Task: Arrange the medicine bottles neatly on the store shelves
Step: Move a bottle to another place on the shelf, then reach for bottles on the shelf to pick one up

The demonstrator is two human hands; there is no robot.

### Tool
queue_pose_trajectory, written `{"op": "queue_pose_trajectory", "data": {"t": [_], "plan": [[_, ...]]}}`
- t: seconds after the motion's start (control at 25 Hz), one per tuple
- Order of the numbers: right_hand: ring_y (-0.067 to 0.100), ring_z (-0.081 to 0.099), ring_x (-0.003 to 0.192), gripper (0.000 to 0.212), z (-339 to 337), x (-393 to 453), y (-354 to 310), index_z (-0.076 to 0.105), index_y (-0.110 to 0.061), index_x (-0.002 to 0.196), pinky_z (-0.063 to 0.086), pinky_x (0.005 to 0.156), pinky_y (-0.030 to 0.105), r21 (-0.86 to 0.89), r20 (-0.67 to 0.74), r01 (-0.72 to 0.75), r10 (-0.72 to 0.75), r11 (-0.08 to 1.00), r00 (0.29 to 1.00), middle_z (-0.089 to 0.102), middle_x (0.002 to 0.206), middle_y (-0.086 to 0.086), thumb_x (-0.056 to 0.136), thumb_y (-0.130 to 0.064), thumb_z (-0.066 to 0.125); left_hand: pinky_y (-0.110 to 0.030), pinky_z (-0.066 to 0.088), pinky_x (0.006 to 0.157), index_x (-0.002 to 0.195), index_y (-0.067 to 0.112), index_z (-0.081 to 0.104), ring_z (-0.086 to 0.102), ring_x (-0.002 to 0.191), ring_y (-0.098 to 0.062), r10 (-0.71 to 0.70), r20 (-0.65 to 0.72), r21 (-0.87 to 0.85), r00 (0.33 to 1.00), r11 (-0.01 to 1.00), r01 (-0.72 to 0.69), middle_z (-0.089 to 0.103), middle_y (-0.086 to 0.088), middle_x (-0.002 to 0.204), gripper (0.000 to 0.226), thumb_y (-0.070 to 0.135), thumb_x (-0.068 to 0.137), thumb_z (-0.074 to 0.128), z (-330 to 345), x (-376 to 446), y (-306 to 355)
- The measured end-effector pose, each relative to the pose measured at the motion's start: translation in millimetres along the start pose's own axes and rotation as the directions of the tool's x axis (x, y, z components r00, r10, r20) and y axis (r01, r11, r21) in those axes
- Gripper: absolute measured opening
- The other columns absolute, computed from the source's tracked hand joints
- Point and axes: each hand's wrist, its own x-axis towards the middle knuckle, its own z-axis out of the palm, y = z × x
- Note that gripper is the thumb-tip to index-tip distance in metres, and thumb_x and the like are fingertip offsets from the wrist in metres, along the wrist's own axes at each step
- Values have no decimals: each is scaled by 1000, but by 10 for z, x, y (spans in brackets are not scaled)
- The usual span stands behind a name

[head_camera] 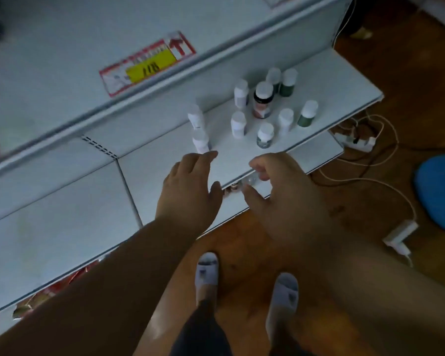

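Yellow price tag [151,63] reads "118"; bottle labels illegible.

Both bare forearms reach forward from the near edge. Left hand [190,186]: palm down, fingers extended and together, thumb spread to the right, holding nothing. Right hand [283,194]: palm down, fingers loosely curled, thumb spread to the left, holding nothing. The hands lie side by side, apart.
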Motion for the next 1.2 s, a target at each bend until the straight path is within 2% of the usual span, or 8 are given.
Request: {"op": "queue_pose_trajectory", "data": {"t": [0.36,0.52,0.68,0.8,0.92,1.04,1.12,1.2], "plan": [[16,58,117,57,2081,1575,767,49,-19,131,36,93,18,209,-70,-124,141,970,988,59,128,0,84,-37,76,-43,47,102,140,28,42,52,121,-18,-9,-22,30,1000,1000,9,52,3,137,52,32,92,60,1043,776,-1101],[26,55,120,71,2568,2181,758,40,-16,139,46,104,41,161,-101,-73,90,984,991,56,134,4,82,-37,77,-45,47,103,141,25,42,51,125,-18,-21,-56,17,998,1000,22,50,3,140,53,31,92,62,1202,992,-1393],[19,61,107,57,2533,2160,695,47,-16,127,50,94,31,314,-64,-100,126,944,990,61,119,2,84,-42,74,-43,46,104,140,26,42,50,125,-15,-60,-76,-43,995,997,57,50,5,140,51,34,93,59,1199,968,-1426],[10,64,87,64,2068,1593,645,54,-22,108,54,74,25,623,145,-339,321,705,936,64,99,-4,67,-66,76,-42,47,102,142,29,40,50,125,-14,-58,7,-69,998,996,58,47,6,142,53,43,93,54,1000,683,-1187],[23,71,92,76,1280,819,368,59,-24,98,59,83,43,778,373,-544,467,314,802,70,98,5,46,-76,76,-37,46,99,144,29,39,50,124,-15,44,153,-103,987,994,-28,46,5,144,67,62,86,43,451,209,-667],[30,72,98,52,386,178,96,61,-16,108,54,95,52,838,519,-540,427,-82,741,71,102,13,73,-53,72,-37,45,101,148,28,33,47,127,-14,77,281,-176,956,984,-28,41,5,147,91,81,74,39,-170,-288,-63],[37,64,111,49,-310,-130,-173,59,-9,122,47,101,54,820,572,-542,301,-184,763,65,114,20,90,-45,63,-41,46,103,149,31,28,43,131,-11,94,278,-266,956,964,-18,37,7,149,100,89,69,41,-611,-560,365],[40,57,119,49,-875,-325,-423,52,0,132,46,101,55,829,560,-541,206,-142,803,58,128,28,95,-32,54,-34,44,103,149,36,26,40,131,-5,102,240,-337,965,941,-16,34,11,150,100,89,64,41,-988,-735,682]]}}
